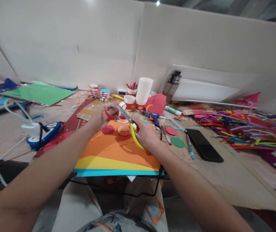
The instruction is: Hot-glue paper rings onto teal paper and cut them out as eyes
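Note:
My left hand [109, 111] is closed on a red-and-white strip [108, 115], which curves like a ring cut from a paper cup. In my right hand [145, 132] are scissors with yellow handles [137, 141]. Their metal blades [123, 112] point up and left, beside the strip; I cannot tell whether they touch it. Below my hands lie sheets of orange paper [109, 149], with yellow paper [113, 163] and blue paper under them. A cut ring [123, 131] and a red paper disc [108, 129] rest on the orange sheet.
A tall stack of white paper cups [144, 90] stands behind my hands, near a glue gun [154, 117]. To the right are a phone [204, 145], a green disc [178, 142] and many pipe cleaners [244, 127]. A blue power strip [44, 134] lies left.

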The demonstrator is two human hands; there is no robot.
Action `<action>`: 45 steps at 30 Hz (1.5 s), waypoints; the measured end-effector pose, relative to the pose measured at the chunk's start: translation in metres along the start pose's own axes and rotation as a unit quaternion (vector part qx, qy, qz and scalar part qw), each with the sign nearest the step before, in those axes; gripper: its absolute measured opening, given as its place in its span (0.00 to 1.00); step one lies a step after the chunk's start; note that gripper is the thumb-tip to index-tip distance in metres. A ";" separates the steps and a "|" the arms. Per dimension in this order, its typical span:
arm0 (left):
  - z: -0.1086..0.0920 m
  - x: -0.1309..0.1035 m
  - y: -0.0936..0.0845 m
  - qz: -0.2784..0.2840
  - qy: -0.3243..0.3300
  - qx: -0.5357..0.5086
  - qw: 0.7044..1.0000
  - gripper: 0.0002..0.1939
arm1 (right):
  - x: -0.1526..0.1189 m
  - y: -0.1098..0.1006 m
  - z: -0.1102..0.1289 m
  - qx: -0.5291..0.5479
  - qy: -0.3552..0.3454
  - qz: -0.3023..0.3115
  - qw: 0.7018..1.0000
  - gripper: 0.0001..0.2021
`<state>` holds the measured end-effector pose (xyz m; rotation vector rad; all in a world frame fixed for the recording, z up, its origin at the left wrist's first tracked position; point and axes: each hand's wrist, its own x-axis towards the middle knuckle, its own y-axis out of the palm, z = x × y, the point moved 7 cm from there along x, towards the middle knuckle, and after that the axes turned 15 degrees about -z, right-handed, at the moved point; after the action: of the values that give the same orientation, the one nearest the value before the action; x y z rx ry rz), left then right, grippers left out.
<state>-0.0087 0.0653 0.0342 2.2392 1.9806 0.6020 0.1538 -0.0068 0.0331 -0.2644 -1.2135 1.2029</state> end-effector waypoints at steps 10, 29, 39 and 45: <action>-0.010 0.001 -0.010 -0.085 0.038 -0.008 0.996 0.17 | 0.000 0.000 -0.003 0.007 0.008 -0.005 1.000 0.13; -0.004 -0.003 0.004 0.015 -0.017 0.036 0.999 0.19 | 0.001 -0.003 0.007 -0.061 -0.021 0.025 0.998 0.16; -0.017 0.002 -0.011 -0.089 0.036 0.012 0.995 0.16 | 0.000 -0.004 0.004 -0.075 0.005 0.029 0.997 0.13; -0.015 0.001 -0.007 -0.079 0.029 0.018 0.996 0.11 | 0.000 -0.002 0.004 -0.029 -0.009 0.009 1.000 0.17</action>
<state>-0.0204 0.0641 0.0462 2.0806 2.1870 0.6232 0.1520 -0.0097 0.0359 -0.3093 -1.2647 1.1898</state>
